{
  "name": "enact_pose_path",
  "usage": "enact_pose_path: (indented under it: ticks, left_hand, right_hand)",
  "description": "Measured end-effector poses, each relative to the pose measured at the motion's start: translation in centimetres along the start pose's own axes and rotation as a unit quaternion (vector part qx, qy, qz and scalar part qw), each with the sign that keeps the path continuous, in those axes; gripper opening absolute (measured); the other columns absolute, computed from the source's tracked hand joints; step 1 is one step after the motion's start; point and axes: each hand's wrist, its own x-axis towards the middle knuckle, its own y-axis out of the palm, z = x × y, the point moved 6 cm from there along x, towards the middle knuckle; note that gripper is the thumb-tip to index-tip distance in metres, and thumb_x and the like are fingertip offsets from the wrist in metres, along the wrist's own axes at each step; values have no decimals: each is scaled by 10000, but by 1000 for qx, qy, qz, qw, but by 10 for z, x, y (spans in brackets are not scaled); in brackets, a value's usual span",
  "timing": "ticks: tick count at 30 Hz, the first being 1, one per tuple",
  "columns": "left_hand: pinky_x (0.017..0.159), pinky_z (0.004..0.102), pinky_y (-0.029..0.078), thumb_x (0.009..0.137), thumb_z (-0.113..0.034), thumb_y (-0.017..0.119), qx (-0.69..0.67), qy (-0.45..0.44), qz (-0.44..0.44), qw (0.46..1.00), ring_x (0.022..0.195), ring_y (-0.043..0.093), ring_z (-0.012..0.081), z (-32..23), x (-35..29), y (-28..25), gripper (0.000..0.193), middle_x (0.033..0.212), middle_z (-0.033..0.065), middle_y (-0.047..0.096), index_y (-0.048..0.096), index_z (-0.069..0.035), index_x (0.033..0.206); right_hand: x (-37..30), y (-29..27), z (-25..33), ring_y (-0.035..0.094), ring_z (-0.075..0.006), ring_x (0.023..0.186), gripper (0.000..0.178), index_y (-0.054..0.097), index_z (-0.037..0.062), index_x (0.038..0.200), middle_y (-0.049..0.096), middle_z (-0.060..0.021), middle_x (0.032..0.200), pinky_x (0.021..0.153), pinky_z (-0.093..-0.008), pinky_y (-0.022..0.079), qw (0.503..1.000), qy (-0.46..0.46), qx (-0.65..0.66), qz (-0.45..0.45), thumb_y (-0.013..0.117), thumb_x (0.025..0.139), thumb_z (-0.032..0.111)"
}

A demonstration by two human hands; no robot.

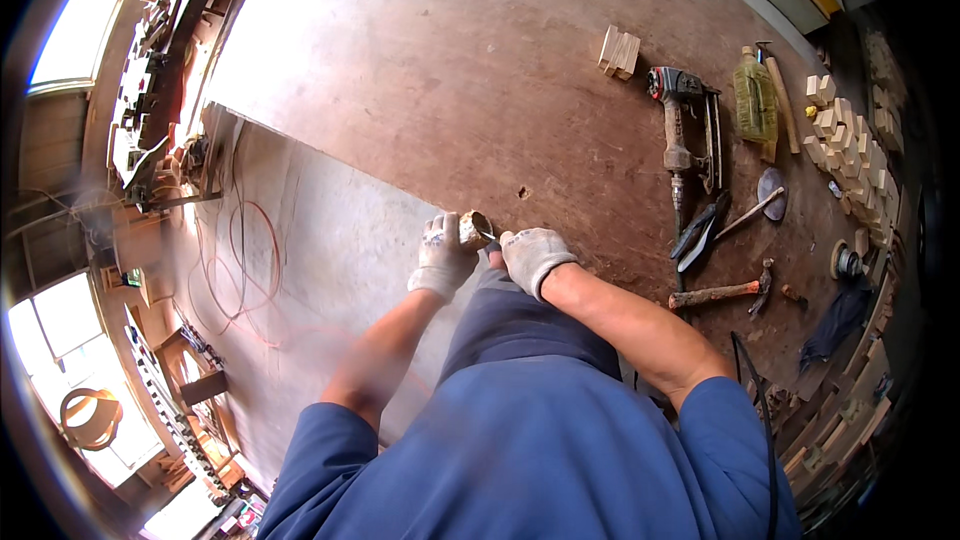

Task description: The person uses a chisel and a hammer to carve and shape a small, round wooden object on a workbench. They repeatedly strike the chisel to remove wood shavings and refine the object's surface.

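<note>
Both my hands wear whitish work gloves and are close together over the near edge of the brown work table point(440, 90). My left hand point(445, 255) is closed round a small, round, cup-like container point(474, 228) with a crusted, brownish rim, tipped so that its mouth faces right. My right hand point(535, 258) is closed beside it. From its fingers a thin, light stick point(488, 235) reaches to the container's mouth; its far end is too small to make out. The hidden fingers leave the exact grips unclear.
To the right lie a nail gun point(680, 125) with its hose, a clear bottle point(755, 100) of yellowish liquid, a hammer point(725, 293), dark-handled cutting tools point(700, 235) and stacked wood blocks point(850, 155). More wood pieces point(619, 52) sit farther back. Hoses point(240, 270) coil on the left floor.
</note>
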Motion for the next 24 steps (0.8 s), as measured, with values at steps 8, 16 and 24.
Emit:
enact_pose_path:
  ticks: [8, 16, 24]
  left_hand:
    - [901, 551, 538, 744, -160, 805, 4, 23, 0, 1000, 1089, 608, 443, 3, 0, -1, 538, 1131, 193, 656, 577, -70, 1224]
    - [939, 538, 537, 732, -157, 841, -18, 24, -26, 999, 1127, 608, 448, 9, -6, 2, 611, 1161, 204, 666, 575, -67, 1275]
    - [1012, 502, 517, 662, -301, 990, -182, -62, -4, 981, 1187, 602, 427, -18, -17, -21, 816, 1260, 201, 650, 592, -73, 1336]
  right_hand:
    - [0, 9, 1, 754, -377, 1074, 320, 732, 55, 1168, 773, -200, 1143, 918, -495, 596, 1000, -1, 25, 9, 469, 1037, 179]
    - [-26, -16, -31, 734, -416, 1065, 355, 716, 62, 1116, 762, -242, 1089, 942, -526, 561, 994, 58, 94, -6, 552, 1028, 364]
    - [-69, -41, -57, 763, -300, 730, 300, 675, 9, 979, 699, -172, 763, 719, -445, 563, 948, 88, 303, -37, 608, 1016, 299]
